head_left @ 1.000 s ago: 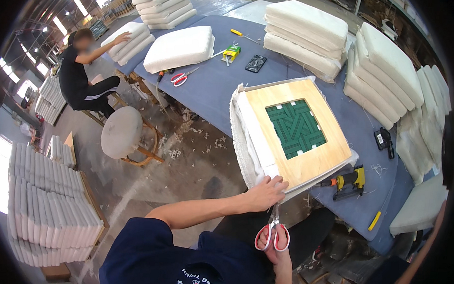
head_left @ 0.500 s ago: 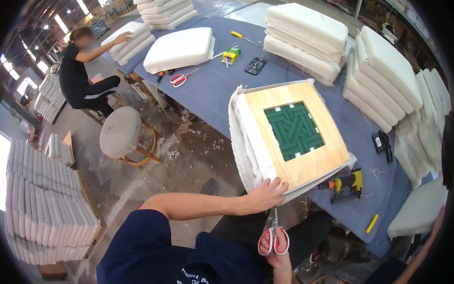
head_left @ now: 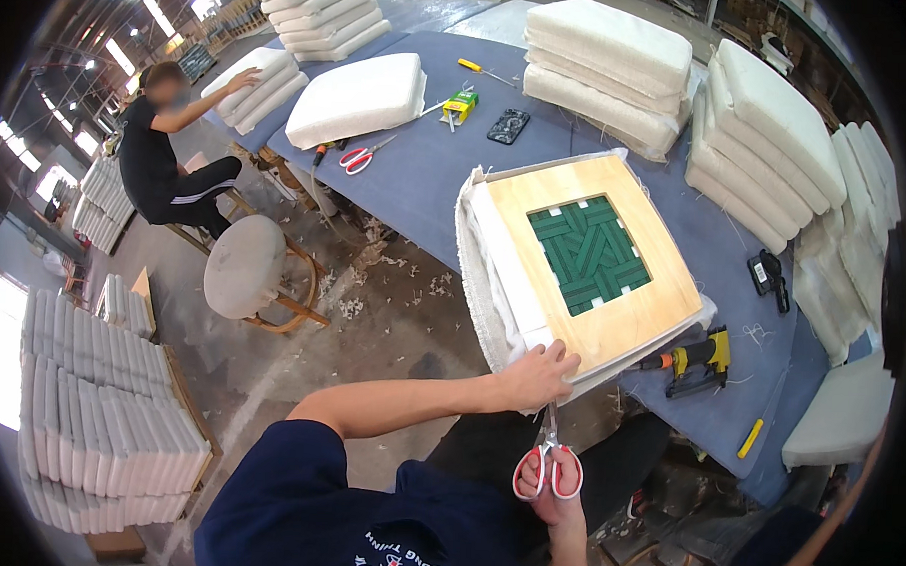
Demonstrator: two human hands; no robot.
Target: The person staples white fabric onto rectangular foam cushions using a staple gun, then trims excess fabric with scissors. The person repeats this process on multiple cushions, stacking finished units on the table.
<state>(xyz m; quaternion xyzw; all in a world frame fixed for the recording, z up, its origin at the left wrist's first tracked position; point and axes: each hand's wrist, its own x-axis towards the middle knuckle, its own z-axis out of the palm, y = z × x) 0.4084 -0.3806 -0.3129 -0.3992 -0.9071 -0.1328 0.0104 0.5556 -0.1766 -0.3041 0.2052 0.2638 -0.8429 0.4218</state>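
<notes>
The far-left window (head_left: 0,352) glares (blown white); fisheye edges bend into black.

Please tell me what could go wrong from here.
The scissors in the right hand point toward the left hand on the wooden-backed seat, so a slip might nick that hand. The seat overhangs the blue table and could tip if unsupported. The yellow-and-black power tool lies close beside it and might be knocked.

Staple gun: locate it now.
In the head view, right of centre: the staple gun lies on the table, by the right corner of the wooden panel.
</notes>
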